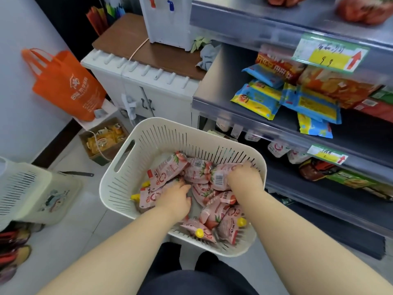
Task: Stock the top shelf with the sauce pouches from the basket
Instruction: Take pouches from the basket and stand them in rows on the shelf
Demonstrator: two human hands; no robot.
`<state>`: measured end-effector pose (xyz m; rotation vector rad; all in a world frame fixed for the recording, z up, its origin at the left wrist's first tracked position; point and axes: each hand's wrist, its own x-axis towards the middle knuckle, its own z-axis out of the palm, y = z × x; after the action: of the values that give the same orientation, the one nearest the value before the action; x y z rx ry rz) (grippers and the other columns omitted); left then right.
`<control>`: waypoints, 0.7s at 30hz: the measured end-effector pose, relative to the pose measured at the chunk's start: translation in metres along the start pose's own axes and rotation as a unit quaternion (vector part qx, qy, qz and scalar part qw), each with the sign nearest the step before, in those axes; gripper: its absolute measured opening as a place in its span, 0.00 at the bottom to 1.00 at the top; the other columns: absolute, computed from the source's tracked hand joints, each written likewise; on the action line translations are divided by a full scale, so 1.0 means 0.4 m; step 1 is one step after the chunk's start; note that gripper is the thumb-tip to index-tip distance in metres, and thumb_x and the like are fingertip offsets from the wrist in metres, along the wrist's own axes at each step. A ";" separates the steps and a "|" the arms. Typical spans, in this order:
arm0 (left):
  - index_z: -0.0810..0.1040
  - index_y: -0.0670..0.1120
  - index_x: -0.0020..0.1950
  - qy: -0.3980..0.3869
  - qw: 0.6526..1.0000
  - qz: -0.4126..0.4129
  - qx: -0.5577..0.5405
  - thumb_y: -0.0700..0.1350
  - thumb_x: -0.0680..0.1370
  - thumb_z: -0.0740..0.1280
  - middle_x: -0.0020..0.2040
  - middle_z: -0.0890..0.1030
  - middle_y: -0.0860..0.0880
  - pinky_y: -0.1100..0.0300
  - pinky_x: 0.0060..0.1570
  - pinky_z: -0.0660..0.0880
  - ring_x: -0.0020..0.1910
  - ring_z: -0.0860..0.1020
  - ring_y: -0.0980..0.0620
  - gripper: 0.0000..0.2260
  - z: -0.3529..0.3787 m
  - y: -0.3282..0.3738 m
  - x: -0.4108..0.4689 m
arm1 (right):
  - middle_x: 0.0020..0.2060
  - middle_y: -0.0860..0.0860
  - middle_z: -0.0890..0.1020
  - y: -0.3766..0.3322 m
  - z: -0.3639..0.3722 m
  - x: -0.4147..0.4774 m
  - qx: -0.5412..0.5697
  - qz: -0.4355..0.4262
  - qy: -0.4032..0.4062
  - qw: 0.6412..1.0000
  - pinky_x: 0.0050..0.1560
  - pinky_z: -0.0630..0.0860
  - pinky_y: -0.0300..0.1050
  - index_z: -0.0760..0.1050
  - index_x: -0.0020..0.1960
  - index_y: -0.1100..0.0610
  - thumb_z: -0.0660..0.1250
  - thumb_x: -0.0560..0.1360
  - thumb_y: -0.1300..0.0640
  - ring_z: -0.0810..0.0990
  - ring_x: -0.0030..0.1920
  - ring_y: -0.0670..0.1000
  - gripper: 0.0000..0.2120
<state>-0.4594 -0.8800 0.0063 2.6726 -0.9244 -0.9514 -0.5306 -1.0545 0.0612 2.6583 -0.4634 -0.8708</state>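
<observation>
Beside the grey shelving unit (234,107) stands the white slotted basket (170,135); inside it the right grip (244,179) is curled round one barcoded pouch (220,177), while the left grip (176,199) lies on the pile with its fingertips buried, so whether it grasps anything cannot be told. The other sauce pouches (197,171) lie loose in the basket. Judged soft, light and slick, each should be taken across its filled body, not by the yellow cap (199,232).
</observation>
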 end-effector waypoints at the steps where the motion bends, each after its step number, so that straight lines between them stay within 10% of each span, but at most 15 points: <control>1: 0.64 0.47 0.74 -0.006 1.000 0.009 -0.008 0.46 0.79 0.58 0.73 0.66 0.46 0.53 0.71 0.61 0.71 0.64 0.46 0.22 -0.004 -0.002 0.004 | 0.59 0.60 0.75 -0.001 -0.012 0.001 0.000 -0.011 0.001 1.000 0.53 0.73 0.50 0.69 0.64 0.64 0.55 0.77 0.66 0.70 0.60 0.61 0.16; 7: 0.61 0.49 0.75 -0.037 0.984 0.100 -0.144 0.42 0.76 0.66 0.73 0.66 0.48 0.57 0.68 0.66 0.69 0.68 0.50 0.28 -0.061 -0.016 0.041 | 0.56 0.57 0.74 -0.059 -0.119 -0.017 0.089 -0.120 0.091 0.985 0.56 0.71 0.53 0.73 0.61 0.60 0.61 0.75 0.65 0.69 0.60 0.60 0.15; 12: 0.80 0.43 0.55 -0.055 0.884 0.091 -0.455 0.36 0.77 0.65 0.48 0.80 0.49 0.69 0.47 0.75 0.46 0.79 0.58 0.09 -0.139 -0.012 0.051 | 0.50 0.56 0.77 -0.124 -0.144 -0.016 0.340 -0.070 0.200 0.916 0.49 0.67 0.48 0.72 0.58 0.57 0.64 0.73 0.63 0.73 0.53 0.58 0.14; 15: 0.83 0.50 0.48 -0.048 0.906 0.077 -0.414 0.41 0.78 0.66 0.51 0.82 0.47 0.58 0.54 0.72 0.54 0.78 0.50 0.07 -0.164 -0.034 0.070 | 0.56 0.52 0.77 -0.151 -0.107 -0.015 0.576 0.101 0.160 0.796 0.56 0.72 0.45 0.68 0.66 0.51 0.68 0.74 0.57 0.75 0.57 0.53 0.21; 21: 0.81 0.44 0.55 -0.021 0.892 0.108 -0.438 0.39 0.76 0.68 0.44 0.81 0.49 0.76 0.35 0.72 0.39 0.78 0.61 0.09 -0.222 -0.056 0.101 | 0.53 0.49 0.80 -0.215 -0.075 0.005 0.799 0.158 0.112 0.570 0.50 0.74 0.39 0.67 0.68 0.50 0.66 0.76 0.54 0.79 0.54 0.48 0.22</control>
<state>-0.3690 -0.8914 0.0475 1.7543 -0.5679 -1.0423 -0.4929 -0.9724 0.0504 3.5759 -2.5162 0.4569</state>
